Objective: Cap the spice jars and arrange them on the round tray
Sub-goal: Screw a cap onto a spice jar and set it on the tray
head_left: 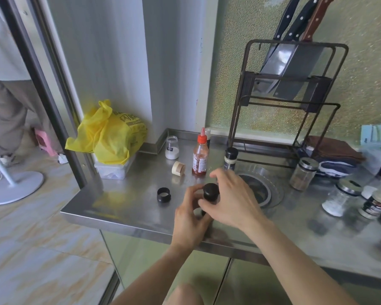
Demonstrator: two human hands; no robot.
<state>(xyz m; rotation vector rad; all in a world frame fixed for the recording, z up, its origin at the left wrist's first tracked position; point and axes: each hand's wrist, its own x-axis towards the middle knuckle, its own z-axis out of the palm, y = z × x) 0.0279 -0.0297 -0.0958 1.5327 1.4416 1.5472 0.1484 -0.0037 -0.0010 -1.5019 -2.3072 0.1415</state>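
Note:
My left hand [188, 219] grips the body of a spice jar, mostly hidden by my fingers. My right hand [231, 194] curls round its black cap [211, 191] from the right. A loose black cap [163, 194] lies on the steel counter to the left. Behind it a beige cap [178, 167] lies on its side, near an uncapped glass jar of white powder [171, 147]. A clear round tray [263, 172] sits just behind my right hand, and a black-capped jar [230, 158] stands at its back edge. Several more jars [304, 173] stand at the right.
A red-capped sauce bottle [200, 158] stands behind my hands. A yellow bag [110, 133] rests on a plastic box at the counter's left end. A knife rack [288, 102] with cleavers rises at the back, folded cloths [337, 150] beside it. The counter's front edge [119, 223] is close.

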